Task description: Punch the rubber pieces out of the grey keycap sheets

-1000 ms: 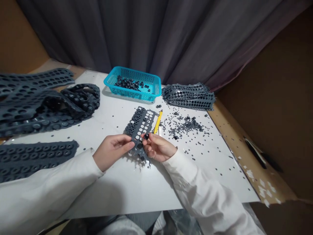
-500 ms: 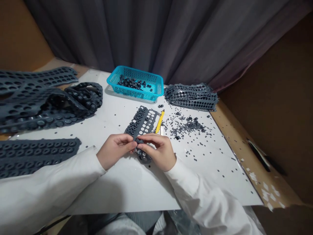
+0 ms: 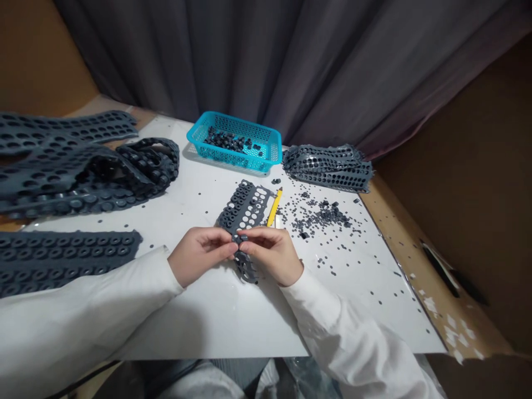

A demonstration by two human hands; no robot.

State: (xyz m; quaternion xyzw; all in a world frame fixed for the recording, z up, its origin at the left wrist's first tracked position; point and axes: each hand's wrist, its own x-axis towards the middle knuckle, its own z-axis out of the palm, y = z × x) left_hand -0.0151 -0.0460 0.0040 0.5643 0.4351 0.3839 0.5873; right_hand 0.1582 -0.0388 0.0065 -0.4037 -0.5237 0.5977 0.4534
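Note:
Between my hands is a dark grey rubber sheet [image 3: 245, 210] with rows of ring-shaped parts on one side and punched-out holes on the other. My left hand [image 3: 204, 255] pinches the sheet's left edge between thumb and fingers. From the right, my right hand [image 3: 274, 252] pinches a small dark rubber piece [image 3: 241, 238] at the sheet, close to the left fingertips. The sheet's near end bends down below the fingers. Just beyond my right hand a yellow pen-like tool [image 3: 274, 208] lies beside the sheet.
A blue basket [image 3: 272, 155] holding small dark pieces stands at the back. Punched rubber sheets [image 3: 328, 166] are bunched to its right; more sheets [image 3: 66, 166] lie left. Small dark discs and scraps [image 3: 328, 216] are scattered rightward. A black-handled tool [image 3: 440, 269] rests by the right edge.
The view has shifted slightly, so things appear a little further right. My right fingers have drawn closer together around the small rubber piece; both hands stay at the sheet.

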